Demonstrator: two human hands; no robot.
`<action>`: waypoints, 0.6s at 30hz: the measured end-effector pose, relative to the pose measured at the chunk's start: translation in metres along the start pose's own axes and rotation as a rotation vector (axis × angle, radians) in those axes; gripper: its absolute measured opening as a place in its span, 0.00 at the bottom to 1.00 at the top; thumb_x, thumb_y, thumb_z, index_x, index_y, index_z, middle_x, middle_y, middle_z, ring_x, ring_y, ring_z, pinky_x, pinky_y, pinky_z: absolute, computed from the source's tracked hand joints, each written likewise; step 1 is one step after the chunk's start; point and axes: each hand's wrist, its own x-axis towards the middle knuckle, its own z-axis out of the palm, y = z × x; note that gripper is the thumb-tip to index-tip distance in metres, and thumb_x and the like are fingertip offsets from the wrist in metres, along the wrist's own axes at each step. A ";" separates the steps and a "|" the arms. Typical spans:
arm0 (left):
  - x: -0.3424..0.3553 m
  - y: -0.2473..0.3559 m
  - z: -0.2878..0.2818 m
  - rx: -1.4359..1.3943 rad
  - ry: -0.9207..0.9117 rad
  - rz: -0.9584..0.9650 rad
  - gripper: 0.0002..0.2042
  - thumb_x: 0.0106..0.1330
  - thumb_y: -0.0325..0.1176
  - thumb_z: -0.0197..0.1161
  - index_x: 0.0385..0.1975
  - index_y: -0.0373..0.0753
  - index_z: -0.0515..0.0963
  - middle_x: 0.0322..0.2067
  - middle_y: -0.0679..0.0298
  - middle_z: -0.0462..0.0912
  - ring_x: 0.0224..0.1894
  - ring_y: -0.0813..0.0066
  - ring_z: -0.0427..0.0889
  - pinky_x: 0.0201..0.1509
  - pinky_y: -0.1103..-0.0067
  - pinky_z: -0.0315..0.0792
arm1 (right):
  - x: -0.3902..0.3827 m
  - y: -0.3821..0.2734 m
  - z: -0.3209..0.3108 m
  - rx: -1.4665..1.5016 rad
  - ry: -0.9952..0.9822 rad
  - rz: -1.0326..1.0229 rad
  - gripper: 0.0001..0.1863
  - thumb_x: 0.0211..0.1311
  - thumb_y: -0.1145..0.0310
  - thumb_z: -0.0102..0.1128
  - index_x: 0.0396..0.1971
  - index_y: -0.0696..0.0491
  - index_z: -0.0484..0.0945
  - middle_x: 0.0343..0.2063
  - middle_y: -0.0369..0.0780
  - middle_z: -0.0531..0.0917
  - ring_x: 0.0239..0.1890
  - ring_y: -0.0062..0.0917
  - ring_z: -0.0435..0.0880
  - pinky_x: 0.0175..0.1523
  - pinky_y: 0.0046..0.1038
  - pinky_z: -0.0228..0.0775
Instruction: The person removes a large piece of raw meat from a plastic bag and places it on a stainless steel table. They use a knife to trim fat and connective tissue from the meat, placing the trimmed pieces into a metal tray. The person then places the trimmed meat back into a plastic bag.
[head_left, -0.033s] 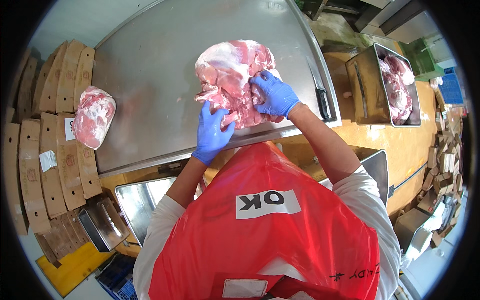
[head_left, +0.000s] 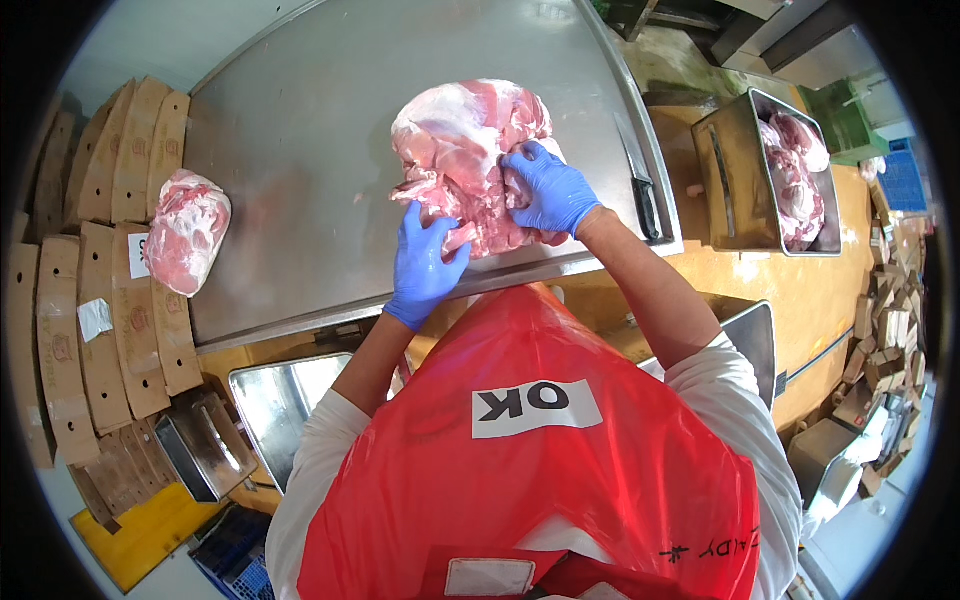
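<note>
A large slab of raw meat [head_left: 470,150], pink with white fat, lies opened out on the steel table [head_left: 300,170], close to its near edge. My left hand [head_left: 425,265], in a blue glove, grips the slab's near left edge, a strip of meat between thumb and fingers. My right hand [head_left: 550,190], gloved the same, grips the slab's right side, its fingertips bent into a fold and partly hidden. To the right of that hand, a black-handled knife [head_left: 646,208] rests along the table's right edge. Another raw meat piece [head_left: 188,235] sits at the table's left edge.
Flattened cardboard boxes [head_left: 100,330] stand stacked along the left side. A steel bin [head_left: 725,180] holding meat is on the right. Below the table's near edge are steel tubs [head_left: 285,400]. Cartons [head_left: 880,350] are piled at the far right.
</note>
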 end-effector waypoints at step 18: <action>-0.006 -0.009 0.007 -0.051 0.084 -0.030 0.17 0.56 0.34 0.72 0.45 0.41 0.80 0.61 0.40 0.67 0.59 0.39 0.75 0.60 0.58 0.76 | -0.006 0.033 0.008 0.452 0.143 -0.049 0.39 0.46 0.58 0.79 0.60 0.48 0.74 0.63 0.49 0.75 0.59 0.44 0.80 0.61 0.40 0.77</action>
